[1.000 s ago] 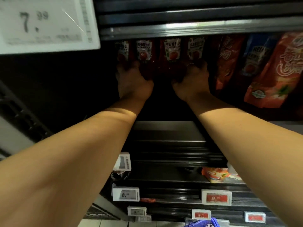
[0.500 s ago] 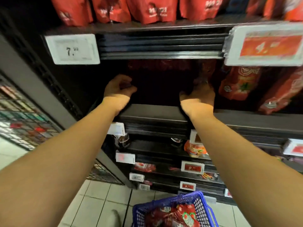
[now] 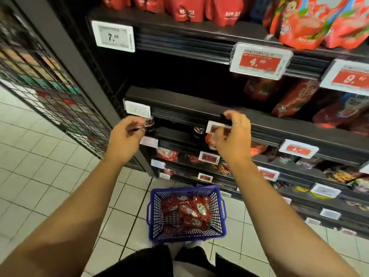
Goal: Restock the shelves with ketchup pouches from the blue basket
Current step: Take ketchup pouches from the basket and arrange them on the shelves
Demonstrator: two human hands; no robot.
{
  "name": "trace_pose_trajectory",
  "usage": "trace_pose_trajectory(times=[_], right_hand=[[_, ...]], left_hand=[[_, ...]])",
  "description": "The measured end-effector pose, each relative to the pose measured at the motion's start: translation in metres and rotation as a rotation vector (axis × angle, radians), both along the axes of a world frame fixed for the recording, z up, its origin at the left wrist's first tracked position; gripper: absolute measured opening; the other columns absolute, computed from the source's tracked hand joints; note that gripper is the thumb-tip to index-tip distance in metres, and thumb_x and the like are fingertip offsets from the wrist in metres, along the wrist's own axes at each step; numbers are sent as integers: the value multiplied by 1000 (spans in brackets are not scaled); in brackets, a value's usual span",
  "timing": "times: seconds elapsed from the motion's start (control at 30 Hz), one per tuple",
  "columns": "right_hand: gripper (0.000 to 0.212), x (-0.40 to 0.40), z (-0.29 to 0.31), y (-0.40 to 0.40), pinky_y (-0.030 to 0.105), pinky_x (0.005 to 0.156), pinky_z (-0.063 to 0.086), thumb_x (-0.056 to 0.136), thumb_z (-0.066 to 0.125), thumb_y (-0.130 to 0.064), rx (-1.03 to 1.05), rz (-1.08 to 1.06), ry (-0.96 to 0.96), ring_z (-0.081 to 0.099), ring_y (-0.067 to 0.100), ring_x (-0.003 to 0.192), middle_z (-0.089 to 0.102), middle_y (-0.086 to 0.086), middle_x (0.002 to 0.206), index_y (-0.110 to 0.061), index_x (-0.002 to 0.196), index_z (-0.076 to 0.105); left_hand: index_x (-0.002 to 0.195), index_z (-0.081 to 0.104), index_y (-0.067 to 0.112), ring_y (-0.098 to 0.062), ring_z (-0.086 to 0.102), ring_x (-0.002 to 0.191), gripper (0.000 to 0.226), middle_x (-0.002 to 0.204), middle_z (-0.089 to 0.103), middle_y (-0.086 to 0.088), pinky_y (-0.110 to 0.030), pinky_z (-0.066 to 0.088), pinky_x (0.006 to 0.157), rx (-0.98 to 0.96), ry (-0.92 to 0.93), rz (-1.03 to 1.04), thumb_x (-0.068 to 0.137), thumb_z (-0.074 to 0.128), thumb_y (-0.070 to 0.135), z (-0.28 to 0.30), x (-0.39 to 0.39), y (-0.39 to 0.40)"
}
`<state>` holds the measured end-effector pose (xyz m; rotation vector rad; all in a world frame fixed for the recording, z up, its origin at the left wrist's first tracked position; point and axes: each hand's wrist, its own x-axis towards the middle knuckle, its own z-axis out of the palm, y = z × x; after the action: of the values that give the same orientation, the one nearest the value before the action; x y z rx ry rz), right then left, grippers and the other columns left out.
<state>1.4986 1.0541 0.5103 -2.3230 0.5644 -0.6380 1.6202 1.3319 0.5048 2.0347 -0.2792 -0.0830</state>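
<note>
The person stands before a tall black metal shelving unit (image 3: pixel 199 108) with both bare forearms stretched forward. The left hand (image 3: pixel 124 137) hangs in the air just in front of the shelf edge, its fingers loosely curled and holding nothing. The right hand (image 3: pixel 233 136), with a thin ring on one finger, is raised at the same height, its fingers also loosely bent and empty; the fingertips are blurred, so whether they touch the shelf edge cannot be told.

On the white tiled floor (image 3: pixel 40 166), directly below and between the two arms, sits one blue plastic mesh basket (image 3: pixel 155 216) with two side handles. Inside it lies a heap of red ketchup pouches (image 3: pixel 189 210); they overlap too much to count.

The dark bay of the shelf behind the hands looks shadowed at its left part, and what stands in there cannot be made out. Further right on that same level lean at least three red and dark stand-up pouches (image 3: pixel 293 100). Along the top shelf stands a row of red bags (image 3: pixel 185 9).

Three large price tags are readable: one white tag marked 7 (image 3: pixel 113 36), one red tag marked 4 (image 3: pixel 259 60), and one red tag marked 9 (image 3: pixel 349 76). Smaller tags run along the lower shelf edges. A black wire mesh panel (image 3: pixel 40 76) stands to the left of the unit.
</note>
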Motion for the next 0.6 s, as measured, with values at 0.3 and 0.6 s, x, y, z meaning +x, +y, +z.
trace_pose_trajectory(times=[0.3,0.6], right_hand=[[46,-136,-90,51,38,105,40,87,73,-20,61,16,657,50,32,124,58,11,127,-14,130,59],[53,-153,-123,47,24,82,43,90,73,-25,117,120,992,63,25,105,64,9,127,-16,138,53]], left_hand=[[100,70,5,-23,61,80,11,95,69,-11,-19,45,60,294,515,122,89,69,2,-150,-102,88],[113,70,5,-22,58,87,23,96,65,-7,-33,49,79,432,893,32,96,57,13,-211,-182,104]])
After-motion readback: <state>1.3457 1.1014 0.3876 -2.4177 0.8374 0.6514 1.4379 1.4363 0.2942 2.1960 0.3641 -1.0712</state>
